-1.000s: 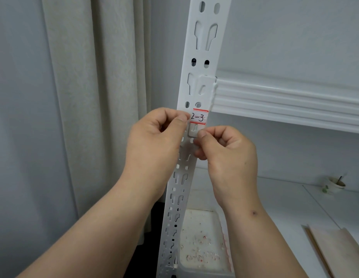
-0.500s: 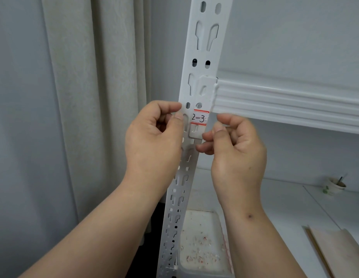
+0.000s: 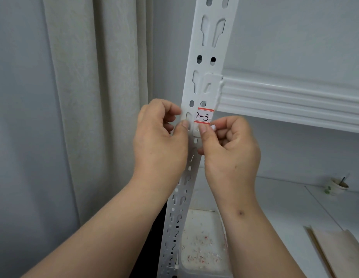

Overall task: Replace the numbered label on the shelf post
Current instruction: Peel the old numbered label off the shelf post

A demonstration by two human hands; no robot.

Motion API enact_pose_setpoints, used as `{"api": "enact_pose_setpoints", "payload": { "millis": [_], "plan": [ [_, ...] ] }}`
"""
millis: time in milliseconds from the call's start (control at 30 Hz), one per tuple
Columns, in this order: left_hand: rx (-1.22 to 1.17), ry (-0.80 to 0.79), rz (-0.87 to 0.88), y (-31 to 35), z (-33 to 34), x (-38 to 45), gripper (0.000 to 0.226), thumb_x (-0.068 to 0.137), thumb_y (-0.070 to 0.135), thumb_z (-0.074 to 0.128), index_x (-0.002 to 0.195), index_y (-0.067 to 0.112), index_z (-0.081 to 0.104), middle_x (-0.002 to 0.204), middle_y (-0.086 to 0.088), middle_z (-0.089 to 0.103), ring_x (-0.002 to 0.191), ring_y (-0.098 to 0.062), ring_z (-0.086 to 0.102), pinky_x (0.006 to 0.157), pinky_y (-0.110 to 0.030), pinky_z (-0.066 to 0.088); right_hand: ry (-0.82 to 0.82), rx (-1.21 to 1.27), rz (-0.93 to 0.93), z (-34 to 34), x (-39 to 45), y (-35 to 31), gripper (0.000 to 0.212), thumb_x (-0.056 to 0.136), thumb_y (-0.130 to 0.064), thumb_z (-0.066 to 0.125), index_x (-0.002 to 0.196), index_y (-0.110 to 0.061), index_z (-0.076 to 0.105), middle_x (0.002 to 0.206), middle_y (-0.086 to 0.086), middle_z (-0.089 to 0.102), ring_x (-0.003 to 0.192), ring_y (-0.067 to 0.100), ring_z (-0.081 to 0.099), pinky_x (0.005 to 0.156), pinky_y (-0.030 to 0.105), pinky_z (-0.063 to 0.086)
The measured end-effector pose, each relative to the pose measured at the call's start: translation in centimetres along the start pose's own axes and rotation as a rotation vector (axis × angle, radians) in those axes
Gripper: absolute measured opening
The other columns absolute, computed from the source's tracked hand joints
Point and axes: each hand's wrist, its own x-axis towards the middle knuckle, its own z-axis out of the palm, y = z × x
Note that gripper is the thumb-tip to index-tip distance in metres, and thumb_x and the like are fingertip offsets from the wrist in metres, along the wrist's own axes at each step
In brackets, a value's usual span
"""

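Grey wall, beige curtain (image 3: 90,97) at left | white slotted shelf post (image 3: 210,47) upright, centre | label (image 3: 204,115) marked "2-3" stuck on post beside shelf beam (image 3: 291,101) | left hand (image 3: 160,145) curled, thumb pressing post's left edge | right hand (image 3: 230,153) pinching small white scrap (image 3: 213,127) just below label

pale grey wall (image 3: 295,37), evenly lit. cream curtain (image 3: 94,97) hanging in folds at left. white ribbed shelf beam (image 3: 295,101) running right. white surface (image 3: 275,197) below, bearing a small cup (image 3: 337,186), a speckled white tray (image 3: 202,247), possibly brown paper (image 3: 335,253).
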Motion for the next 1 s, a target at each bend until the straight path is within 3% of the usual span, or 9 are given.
{"api": "enact_pose_setpoints", "payload": {
  "millis": [267,433,900,1000],
  "plan": [
    [-0.015,-0.027,-0.035,0.1,-0.1,-1.3,0.027,0.086,0.012,0.071,0.078,0.038,0.068,0.088,0.008,0.060,0.073,0.003,0.054,0.067,-0.002,0.040,0.011,-0.009,-0.014,0.6,0.1,0.4,0.018,0.085,-0.028,0.069,0.079,-0.029,0.052,0.070,-0.001,0.066,0.065,0.022,0.068,0.063,0.044,0.055],
    [-0.069,-0.021,-0.070,0.1,0.2,-1.8,0.017,0.086,0.012,0.072,0.091,0.028,0.074,0.089,0.006,0.060,0.071,0.007,0.054,0.065,-0.002,0.040,0.014,-0.021,-0.026,0.7,0.1,0.6,0.016,0.085,-0.029,0.068,0.081,-0.027,0.053,0.070,-0.001,0.067,0.066,0.020,0.068,0.064,0.043,0.055],
    [-0.198,-0.023,-0.184,0.9,0.4,-2.0,0.017,0.087,0.009,0.070,0.086,0.025,0.074,0.098,0.001,0.066,0.071,0.009,0.061,0.059,-0.001,0.042,-0.010,0.021,-0.014,0.5,0.1,0.7,0.015,0.084,-0.029,0.067,0.080,-0.031,0.053,0.070,-0.001,0.068,0.067,0.020,0.068,0.065,0.044,0.056],
    [-0.305,-0.036,-0.276,1.1,0.6,-1.9,0.016,0.085,0.007,0.071,0.083,0.022,0.072,0.095,-0.002,0.071,0.067,0.005,0.066,0.056,-0.004,0.046,-0.012,0.012,-0.022,0.4,0.1,0.6,0.016,0.086,-0.026,0.067,0.080,-0.030,0.053,0.069,-0.002,0.067,0.065,0.018,0.067,0.065,0.042,0.055]
  ]
}}
